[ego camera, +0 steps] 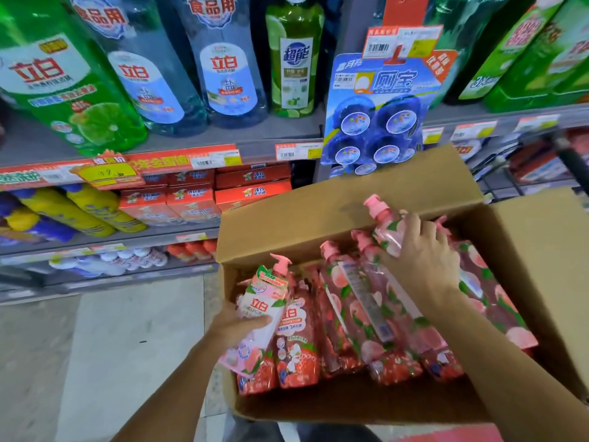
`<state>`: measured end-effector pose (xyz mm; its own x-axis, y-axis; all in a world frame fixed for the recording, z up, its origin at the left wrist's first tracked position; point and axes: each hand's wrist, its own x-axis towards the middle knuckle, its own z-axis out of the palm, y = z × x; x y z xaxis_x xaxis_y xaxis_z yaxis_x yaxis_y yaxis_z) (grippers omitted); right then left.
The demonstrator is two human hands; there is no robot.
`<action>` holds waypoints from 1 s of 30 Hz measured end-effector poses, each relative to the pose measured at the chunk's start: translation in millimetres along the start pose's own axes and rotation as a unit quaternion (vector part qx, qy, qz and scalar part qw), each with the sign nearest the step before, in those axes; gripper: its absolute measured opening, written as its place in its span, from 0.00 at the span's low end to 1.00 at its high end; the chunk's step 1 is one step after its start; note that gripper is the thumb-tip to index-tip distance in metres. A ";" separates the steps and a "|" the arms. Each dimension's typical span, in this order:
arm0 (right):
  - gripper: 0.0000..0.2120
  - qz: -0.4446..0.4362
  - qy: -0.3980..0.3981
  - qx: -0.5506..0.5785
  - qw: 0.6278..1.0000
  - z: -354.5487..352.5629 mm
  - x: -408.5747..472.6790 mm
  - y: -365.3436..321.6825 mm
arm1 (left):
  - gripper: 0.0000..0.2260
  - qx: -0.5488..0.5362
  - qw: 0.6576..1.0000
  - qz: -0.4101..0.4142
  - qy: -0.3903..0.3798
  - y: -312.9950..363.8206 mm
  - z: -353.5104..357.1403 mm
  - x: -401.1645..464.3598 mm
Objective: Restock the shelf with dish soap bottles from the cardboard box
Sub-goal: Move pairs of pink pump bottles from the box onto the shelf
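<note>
While our left hand [237, 323] grips a pink pump bottle [259, 309] at the left edge of the open cardboard box [350, 400], our right hand [420, 255] curls round a second pink bottle [387, 228] raised near the box's far wall. More peach-printed bottles [360, 314] lie packed inside, and we face the shelf [159, 145] of green and blue dish soap.

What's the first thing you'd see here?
An open cardboard box full of pink peach-patterned soap bottles sits low in the middle. The left hand and right hand each hold one. Big green bottles stand on the shelf up left.
</note>
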<state>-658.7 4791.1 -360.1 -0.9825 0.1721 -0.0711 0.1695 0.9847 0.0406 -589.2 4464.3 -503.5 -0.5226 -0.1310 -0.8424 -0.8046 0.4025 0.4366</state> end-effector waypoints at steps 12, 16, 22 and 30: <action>0.39 0.043 0.006 0.037 0.998 -6.6 -2.2 -0.2 | 0.16 -0.147 0.988 0.026 0.035 18.2 35.9 -20.8; 0.36 0.038 -0.022 0.006 0.999 -11.4 0.6 1.9 | 0.41 -0.146 0.987 0.051 0.048 24.3 39.0 -16.8; 0.31 0.032 -0.001 0.138 0.990 -42.7 7.1 17.7 | 0.41 -0.165 0.971 0.139 0.100 66.7 44.5 -55.1; 0.17 -0.109 -0.051 0.576 0.809 -106.1 14.8 -11.5 | 0.33 -0.296 0.904 0.276 0.135 128.9 0.4 -128.6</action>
<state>-683.3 4779.4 -255.9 -0.9972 -0.0653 -0.0357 0.0102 0.3552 -0.9347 -625.6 4533.4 -339.0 -0.8764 -0.3071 -0.3710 -0.3676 -0.0711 0.9273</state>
